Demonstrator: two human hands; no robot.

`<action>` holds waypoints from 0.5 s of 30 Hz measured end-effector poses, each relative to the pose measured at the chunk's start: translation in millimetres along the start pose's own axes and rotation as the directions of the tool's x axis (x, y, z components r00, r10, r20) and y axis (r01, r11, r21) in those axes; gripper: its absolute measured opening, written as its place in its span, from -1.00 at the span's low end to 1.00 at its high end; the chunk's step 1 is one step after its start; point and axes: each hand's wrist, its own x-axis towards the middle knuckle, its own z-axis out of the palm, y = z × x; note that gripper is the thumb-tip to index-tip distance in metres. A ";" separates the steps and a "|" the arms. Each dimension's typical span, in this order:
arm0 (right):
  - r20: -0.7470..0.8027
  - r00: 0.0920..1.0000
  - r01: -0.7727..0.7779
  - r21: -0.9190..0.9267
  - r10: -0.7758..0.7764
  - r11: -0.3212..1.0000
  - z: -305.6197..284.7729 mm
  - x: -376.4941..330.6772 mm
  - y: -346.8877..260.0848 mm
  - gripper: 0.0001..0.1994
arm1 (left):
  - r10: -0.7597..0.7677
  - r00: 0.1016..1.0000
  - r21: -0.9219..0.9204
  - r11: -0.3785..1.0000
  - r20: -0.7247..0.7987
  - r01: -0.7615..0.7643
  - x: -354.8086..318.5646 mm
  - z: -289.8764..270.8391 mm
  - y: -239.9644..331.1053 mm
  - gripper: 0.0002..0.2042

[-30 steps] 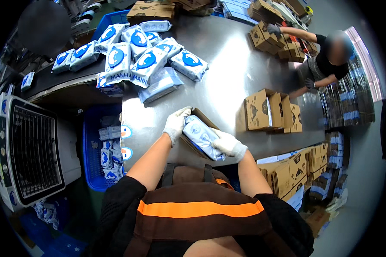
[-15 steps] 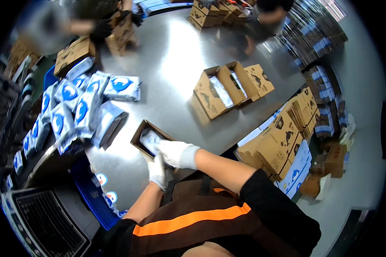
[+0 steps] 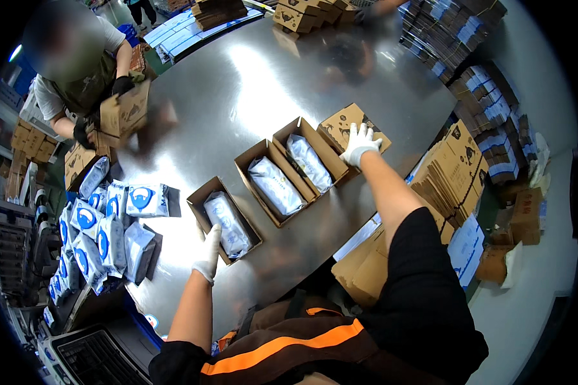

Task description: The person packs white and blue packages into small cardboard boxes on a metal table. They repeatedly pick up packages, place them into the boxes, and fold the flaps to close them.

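My left hand (image 3: 207, 253), in a white glove, holds the near left wall of an open brown cardboard box (image 3: 200, 192), thumb over the edge and fingers outside. A silvery-white sealed pouch (image 3: 227, 224) lies in that box. To its right, two more open boxes stand side by side: the left box (image 3: 245, 164) holds a white pouch (image 3: 276, 186), and the right box (image 3: 327, 153) holds another pouch (image 3: 308, 162). My right hand (image 3: 361, 146), also gloved, rests with fingers spread on a printed carton (image 3: 340, 123) beside them.
Blue-and-white pouches (image 3: 103, 234) are heaped at the left of the metal table (image 3: 205, 115). Flattened cartons (image 3: 456, 167) stand along the right edge. Across the table, a person in dark gloves handles a carton (image 3: 125, 112). Several boxes (image 3: 295, 18) sit at the far edge.
My right hand has left the pouch box and reached right to the printed carton. My left hand remains at the pouch box, now nearer the paired boxes. The whole view has shifted.
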 end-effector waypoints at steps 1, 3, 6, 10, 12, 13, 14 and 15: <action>-0.076 0.997 -0.021 0.028 0.023 0.999 22.4 9.9 -6.1 -0.03 | 0.123 0.986 0.179 0.979 -0.111 -0.102 0.5 2.1 0.9 -0.23; -0.224 0.965 -0.120 0.096 0.139 0.988 59.5 37.4 -6.3 -0.25 | 0.463 0.882 0.463 0.803 -0.090 -0.375 -27.0 24.2 85.2 -0.26; -0.229 0.968 -0.103 0.027 0.106 0.994 63.8 44.9 -10.3 -0.33 | 0.699 0.698 0.343 0.625 0.155 -0.701 -33.4 59.4 143.6 -0.35; 0.007 0.989 0.149 -0.003 -0.148 0.989 -20.2 2.6 8.7 -0.24 | 0.583 0.663 0.148 0.688 0.471 -0.710 -40.0 150.8 191.2 -0.40; -0.109 0.983 0.132 -0.135 -0.148 0.982 12.8 13.4 6.8 -0.29 | 0.678 0.560 0.109 0.587 0.476 -0.802 -32.9 207.5 205.3 -0.44; -0.168 0.974 0.114 -0.201 -0.149 0.973 38.4 20.2 6.3 -0.32 | 0.738 0.470 0.101 0.487 0.484 -0.868 -25.4 232.3 213.4 -0.46; -0.352 0.921 0.091 -0.227 -0.169 0.970 69.9 26.2 3.4 -0.44 | 0.802 0.358 0.058 0.378 0.478 -0.924 -13.1 259.7 215.6 -0.49; -0.382 0.897 0.116 -0.283 -0.223 0.952 84.3 32.3 -4.5 -0.46 | 0.853 0.250 0.041 0.260 0.459 -0.965 2.1 279.6 215.6 -0.52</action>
